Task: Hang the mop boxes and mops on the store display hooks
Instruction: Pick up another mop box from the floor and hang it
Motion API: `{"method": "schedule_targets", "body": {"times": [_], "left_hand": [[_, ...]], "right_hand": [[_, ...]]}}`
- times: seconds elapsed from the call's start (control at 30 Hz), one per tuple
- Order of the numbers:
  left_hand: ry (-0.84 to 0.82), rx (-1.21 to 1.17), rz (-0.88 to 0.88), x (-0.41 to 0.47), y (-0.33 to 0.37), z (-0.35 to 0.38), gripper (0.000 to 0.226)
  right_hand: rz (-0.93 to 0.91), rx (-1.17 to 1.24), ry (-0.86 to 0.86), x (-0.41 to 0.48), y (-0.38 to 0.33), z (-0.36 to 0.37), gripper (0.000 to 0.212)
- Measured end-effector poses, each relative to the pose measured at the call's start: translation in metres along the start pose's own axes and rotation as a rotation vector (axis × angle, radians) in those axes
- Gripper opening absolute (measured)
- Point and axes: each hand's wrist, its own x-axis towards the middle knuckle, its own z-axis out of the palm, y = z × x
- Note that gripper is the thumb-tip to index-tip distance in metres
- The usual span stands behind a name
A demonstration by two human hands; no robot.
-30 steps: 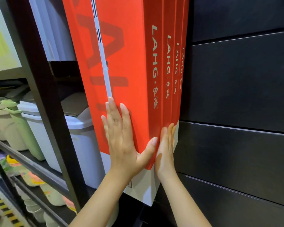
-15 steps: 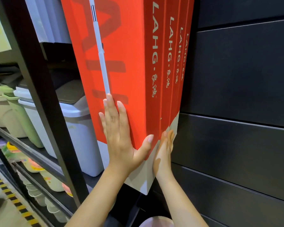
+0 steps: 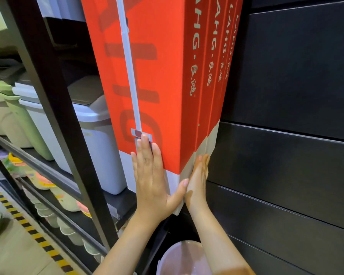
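Both hands sit lower on the mop boxes (image 3: pixel 167 80) than a second ago: palms are now on the white bottom band instead of the red. Four red boxes, packed side by side, narrow printed edges facing out, just beside the dark slatted wall (image 3: pixel 286 151). Tops run out of view, so can't tell what carries them. Left hand (image 3: pixel 150 181) lies flat on the broad face of the nearest box, fingers straight and together, fingertips (image 3: pixel 144 139) reaching up onto the red at the printed mop head. Left thumb splays round the front corner onto the narrow edge; it presses, no real grasp. Right hand (image 3: pixel 199 177) is flat too, fingers straight and pointing up, pressed on the white band of the narrow edges on the wall side. Bottom front corner of the nearest box sits between the two palms, thumb tip touching the right hand. Black rack upright (image 3: pixel 54 116) stands left of the boxes, with white bins (image 3: pixel 101 147) on the shelf behind it. Pale bowl (image 3: pixel 181 259) is below the forearms.
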Motion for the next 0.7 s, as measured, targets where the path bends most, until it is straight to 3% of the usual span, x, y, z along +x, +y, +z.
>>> {"method": "schedule_targets", "body": {"times": [0.2,0.47,0.6,0.7], "left_hand": [[-0.121,0.019,-0.027,-0.042,-0.009,-0.002,0.084],[-0.382,0.011,-0.207,-0.121,-0.027,-0.011,0.085],[-0.630,0.009,-0.369,-0.175,-0.032,-0.016,0.085],[-1.010,0.034,-0.464,-0.200,-0.031,-0.022,0.085]], "right_hand": [[0.160,-0.111,0.057,-0.011,0.032,-0.011,0.066],[0.283,-0.520,0.156,-0.050,0.075,-0.048,0.074],[0.379,-0.770,0.185,-0.093,0.101,-0.076,0.080],[0.438,-0.980,0.256,-0.131,0.124,-0.094,0.086]]}}
